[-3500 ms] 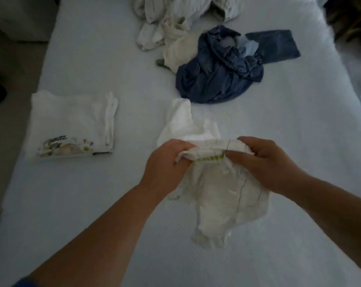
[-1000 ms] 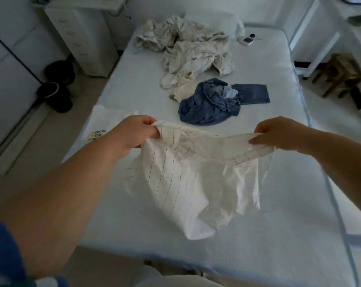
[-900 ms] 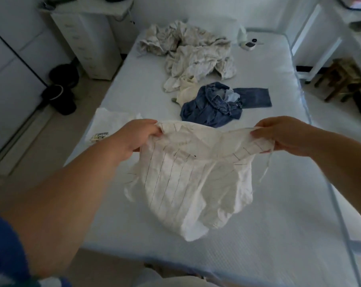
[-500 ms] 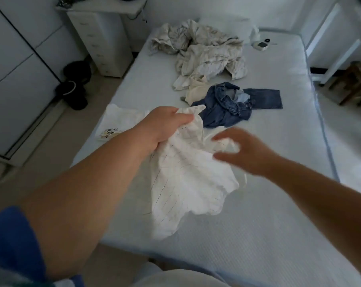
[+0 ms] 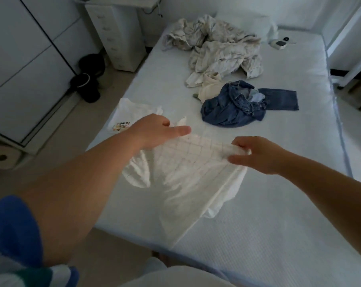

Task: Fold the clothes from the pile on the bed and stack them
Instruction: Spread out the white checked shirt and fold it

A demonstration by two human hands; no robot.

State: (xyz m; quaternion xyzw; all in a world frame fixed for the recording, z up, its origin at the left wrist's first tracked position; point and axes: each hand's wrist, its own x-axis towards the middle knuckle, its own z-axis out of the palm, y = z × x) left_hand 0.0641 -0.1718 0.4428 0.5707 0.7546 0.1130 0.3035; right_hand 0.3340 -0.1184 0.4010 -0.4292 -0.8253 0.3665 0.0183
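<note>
both hands [image 5: 154, 129] [image 5: 258, 154] have regripped the checked white garment [image 5: 188, 175], fingers pinching its top edge. now spread above the bed [image 5: 279, 214], it looks ready for folding.

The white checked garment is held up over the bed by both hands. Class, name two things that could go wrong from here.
1. The white checked garment hangs bunched and uneven between the left hand and the right hand, so it may be laid down creased.
2. Its lower corner dangles near the bed edge, so it might slide off toward the floor.
</note>
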